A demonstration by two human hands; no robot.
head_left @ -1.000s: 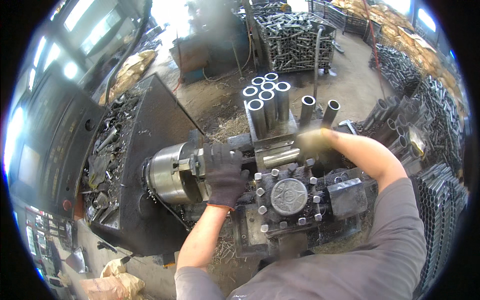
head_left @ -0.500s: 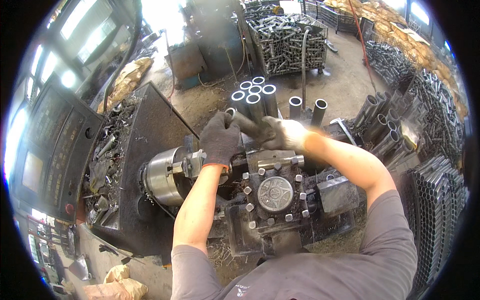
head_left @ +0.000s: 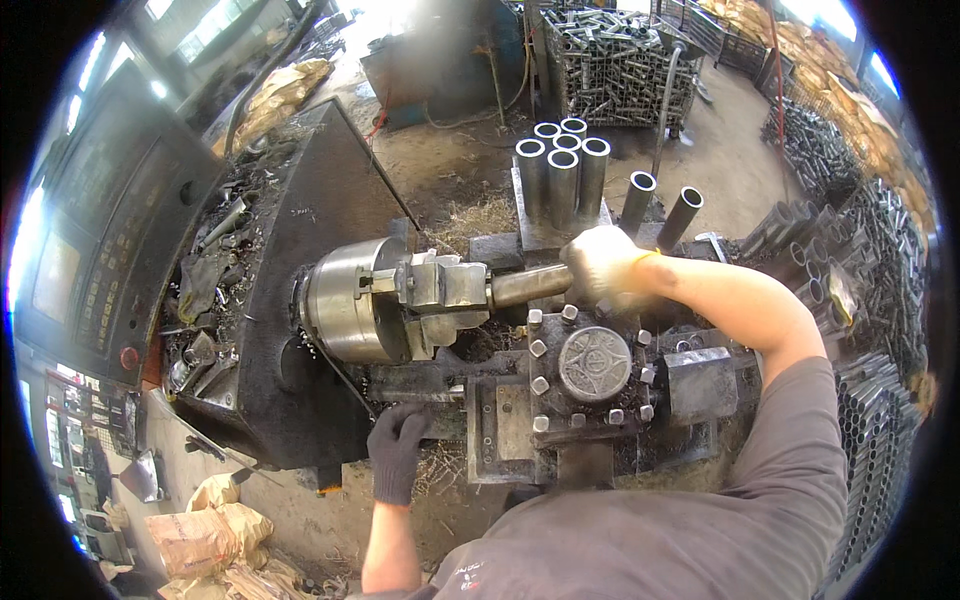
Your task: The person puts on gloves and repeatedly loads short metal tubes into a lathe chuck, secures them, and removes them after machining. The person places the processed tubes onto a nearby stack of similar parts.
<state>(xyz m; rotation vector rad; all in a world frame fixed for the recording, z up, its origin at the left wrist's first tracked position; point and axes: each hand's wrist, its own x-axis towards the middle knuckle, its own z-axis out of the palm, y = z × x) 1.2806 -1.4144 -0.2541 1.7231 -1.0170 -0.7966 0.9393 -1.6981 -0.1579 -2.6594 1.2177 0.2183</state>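
Here, steel tube (head_left: 528, 285) horizontal in chuck (head_left: 350, 312), free end rightward under right hand (head_left: 605, 268).

The right hand (head_left: 607, 266) covers the near end of the steel tube (head_left: 528, 285); its far end disappears inside the chuck (head_left: 352, 300), whose left side the black guard plate (head_left: 300, 220) hides.

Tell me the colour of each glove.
Left glove is dark grey, almost black; right glove is pale cream with a yellow cuff. The head view shows both.
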